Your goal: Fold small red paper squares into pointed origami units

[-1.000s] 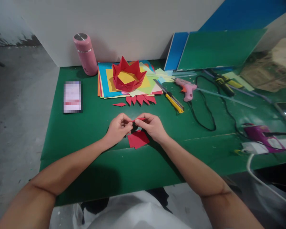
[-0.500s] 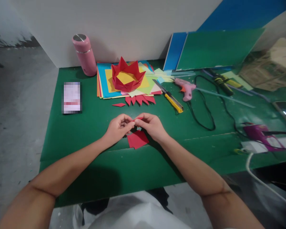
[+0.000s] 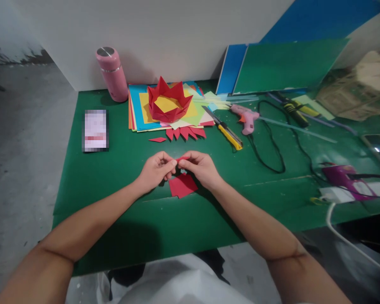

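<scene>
Between my fingertips is a small piece of red paper [image 3: 181,159], mostly hidden by my thumbs and fingers. My left hand [image 3: 158,170] pinches its left end, and my right hand [image 3: 200,168] grips the right end. Just below my hands lie red paper squares [image 3: 183,185], loosely stacked on the green table. Beyond my hands sit several folded red paper pieces [image 3: 186,134], with one separate folded piece [image 3: 157,139] to their left. Farther back, a red pointed paper ring [image 3: 171,114] rests on a pile of coloured paper [image 3: 134,114].
A utility knife [image 3: 229,136] and a pink glue gun [image 3: 248,120] with a black cord lie to the right. At the back left stands a pink flask [image 3: 113,76]. A power strip [image 3: 348,179] sits near the right edge, with a phone [image 3: 376,147] beyond it.
My left fingers have shifted slightly and curled in closer at the red paper. My right hand keeps nearly the same grip, and the things on the table stay in place.
</scene>
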Available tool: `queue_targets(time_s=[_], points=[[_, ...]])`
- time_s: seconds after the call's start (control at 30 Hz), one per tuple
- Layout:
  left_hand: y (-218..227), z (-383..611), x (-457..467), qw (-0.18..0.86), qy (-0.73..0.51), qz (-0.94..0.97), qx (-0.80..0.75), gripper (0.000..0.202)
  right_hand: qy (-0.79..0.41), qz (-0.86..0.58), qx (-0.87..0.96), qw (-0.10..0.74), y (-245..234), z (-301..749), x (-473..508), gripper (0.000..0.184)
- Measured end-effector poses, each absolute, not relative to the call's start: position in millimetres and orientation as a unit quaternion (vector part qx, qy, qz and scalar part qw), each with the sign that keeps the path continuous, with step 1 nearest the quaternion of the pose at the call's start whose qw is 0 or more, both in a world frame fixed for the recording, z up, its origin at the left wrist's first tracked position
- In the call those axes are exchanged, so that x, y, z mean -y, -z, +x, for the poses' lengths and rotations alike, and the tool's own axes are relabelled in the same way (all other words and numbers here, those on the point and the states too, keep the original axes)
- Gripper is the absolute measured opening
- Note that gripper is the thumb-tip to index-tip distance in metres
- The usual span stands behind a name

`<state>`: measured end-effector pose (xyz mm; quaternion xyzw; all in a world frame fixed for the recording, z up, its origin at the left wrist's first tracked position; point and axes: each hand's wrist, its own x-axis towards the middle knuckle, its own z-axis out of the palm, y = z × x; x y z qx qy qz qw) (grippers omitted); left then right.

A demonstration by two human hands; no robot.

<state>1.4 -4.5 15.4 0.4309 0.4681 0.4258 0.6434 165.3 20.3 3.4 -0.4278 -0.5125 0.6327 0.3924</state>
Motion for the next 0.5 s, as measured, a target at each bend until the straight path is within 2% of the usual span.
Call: queue_targets(time_s=[0.17, 0.5], points=[[-15.8, 1.4, 1.6, 0.679, -0.429, 0.385, -0.453, 0.030, -0.653, -0.420, 0.493, 0.393, -4.7, 165.2, -21.4, 0.027], [-13.4, -4.8, 1.2, 0.622, -0.399, 0.474, -0.479, 0.023, -0.613, -0.436, 0.523, 0.400, -4.2, 167.9, -23.5, 0.029]])
